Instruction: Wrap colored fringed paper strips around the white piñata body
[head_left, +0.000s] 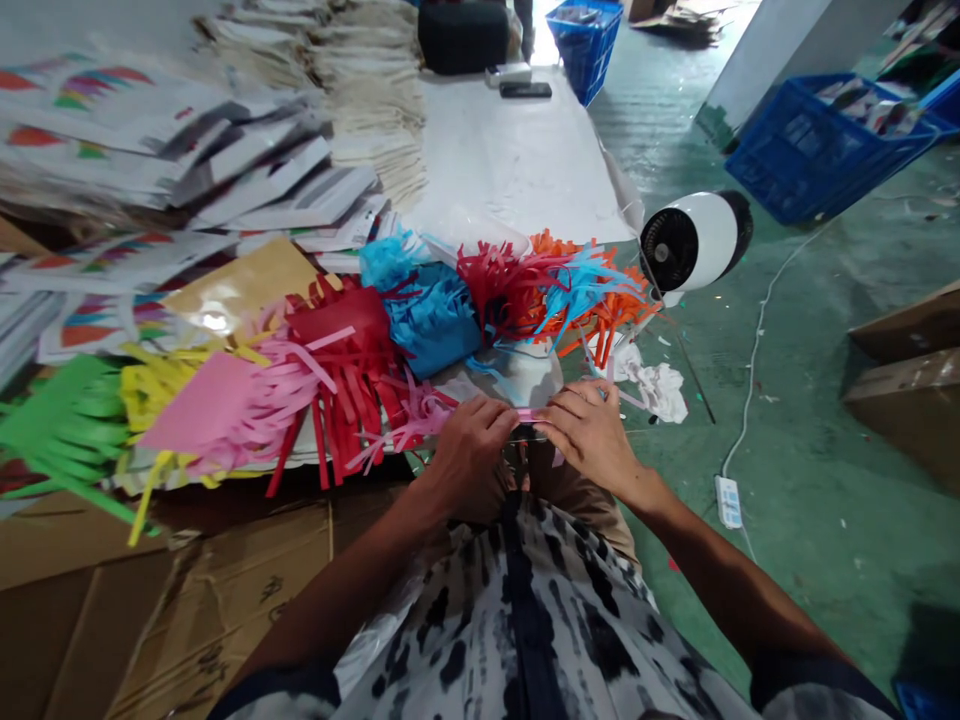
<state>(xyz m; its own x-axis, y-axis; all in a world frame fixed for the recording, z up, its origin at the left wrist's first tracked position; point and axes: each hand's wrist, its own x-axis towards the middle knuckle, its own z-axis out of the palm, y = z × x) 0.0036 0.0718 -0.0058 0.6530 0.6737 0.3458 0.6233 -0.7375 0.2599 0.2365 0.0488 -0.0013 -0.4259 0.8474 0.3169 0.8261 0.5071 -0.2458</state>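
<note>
A narrow pink tissue paper strip (528, 414) stretches between my two hands at the table's front edge. My left hand (480, 432) pinches it near one end, beside loose pink fringe. My right hand (589, 428) grips the other side, its fingers curled over the strip. Just beyond lie fringed paper bundles: a blue one (435, 318), a dark red one (510, 285) and an orange one (619, 300). To the left spread a red bundle (345, 335), a pink one (202, 405), a yellow one (150, 390) and a green one (71, 410).
Printed flat packets (262, 195) are piled at the left, near a tan envelope (244, 285). A black-and-white fan (697, 243) stands right of the white table (517, 150). Blue crates (817, 150), cardboard boxes (911, 380) and a power strip (727, 502) occupy the floor.
</note>
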